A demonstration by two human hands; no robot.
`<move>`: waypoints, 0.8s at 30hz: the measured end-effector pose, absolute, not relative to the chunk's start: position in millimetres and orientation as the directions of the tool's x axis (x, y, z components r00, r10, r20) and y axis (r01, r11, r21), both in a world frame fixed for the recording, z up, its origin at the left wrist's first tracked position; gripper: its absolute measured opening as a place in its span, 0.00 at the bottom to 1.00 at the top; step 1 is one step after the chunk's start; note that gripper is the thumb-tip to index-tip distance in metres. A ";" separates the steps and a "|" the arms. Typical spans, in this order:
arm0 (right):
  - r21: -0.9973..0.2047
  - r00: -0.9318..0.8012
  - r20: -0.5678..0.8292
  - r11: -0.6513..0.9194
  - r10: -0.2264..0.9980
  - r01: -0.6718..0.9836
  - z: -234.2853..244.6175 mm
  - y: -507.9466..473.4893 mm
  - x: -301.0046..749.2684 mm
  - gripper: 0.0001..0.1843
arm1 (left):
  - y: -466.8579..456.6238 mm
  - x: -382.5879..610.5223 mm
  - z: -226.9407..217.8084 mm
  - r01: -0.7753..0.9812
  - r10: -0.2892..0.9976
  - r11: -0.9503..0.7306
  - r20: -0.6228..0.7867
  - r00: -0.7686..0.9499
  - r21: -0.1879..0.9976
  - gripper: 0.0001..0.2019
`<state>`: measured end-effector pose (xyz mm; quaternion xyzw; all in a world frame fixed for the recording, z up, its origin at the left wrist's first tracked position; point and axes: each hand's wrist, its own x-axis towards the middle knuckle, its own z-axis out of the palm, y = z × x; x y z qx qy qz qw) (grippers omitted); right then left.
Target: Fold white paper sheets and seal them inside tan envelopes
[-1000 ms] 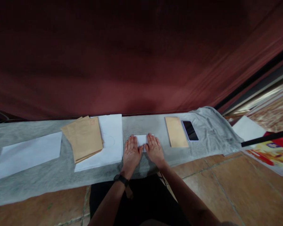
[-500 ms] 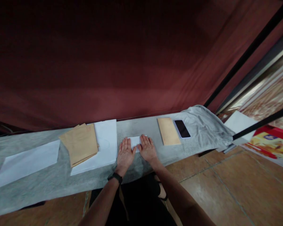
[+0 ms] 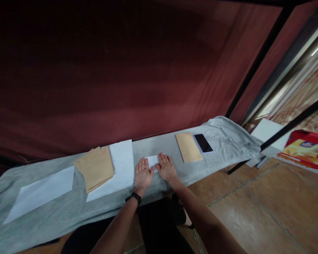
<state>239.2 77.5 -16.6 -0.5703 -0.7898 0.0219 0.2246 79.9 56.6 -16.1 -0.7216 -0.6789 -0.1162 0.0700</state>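
A small folded white paper [image 3: 153, 161] lies on the grey cloth in front of me. My left hand [image 3: 143, 173] rests flat over its left end, fingers stretched out and pointing away from me. Over the right end lies my right hand [image 3: 166, 167], also flat with the fingers extended. Both thumbs point inward at the paper's near edge. The palms and fingers cover the two ends of the paper, so only its middle shows.
Left of my hands is a stack of white paper [image 3: 124, 162] with brown envelopes [image 3: 98, 169] on it. Farther left lies a white sheet [image 3: 42, 192]. To the right are one brown envelope [image 3: 188, 147] and a phone [image 3: 203, 143]. A red and yellow box [image 3: 307, 150] stands beyond the table.
The camera view has shifted and tilted slightly. Both hands stay flat on the folded paper, with little visible movement.
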 end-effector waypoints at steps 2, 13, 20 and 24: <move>-0.283 -0.238 0.333 0.338 0.912 0.898 -17.7 77.9 238.2 0.29 | 56.8 80.0 -15.7 0.996 0.968 -0.065 0.247 0.050 0.054 0.34; -0.202 -0.232 0.284 0.294 0.930 0.934 -20.9 79.0 236.3 0.31 | 53.1 77.7 -21.2 0.983 0.948 -0.108 0.314 0.056 0.150 0.33; -0.163 -0.238 0.164 0.264 0.957 0.951 -17.0 80.2 235.7 0.32 | 47.4 82.3 -10.0 0.986 0.973 -0.050 0.229 0.012 0.161 0.32; -0.156 -0.200 0.131 0.220 0.971 0.963 -11.8 77.8 234.5 0.32 | 44.8 83.3 -5.3 0.979 0.975 -0.041 0.220 -0.004 0.199 0.32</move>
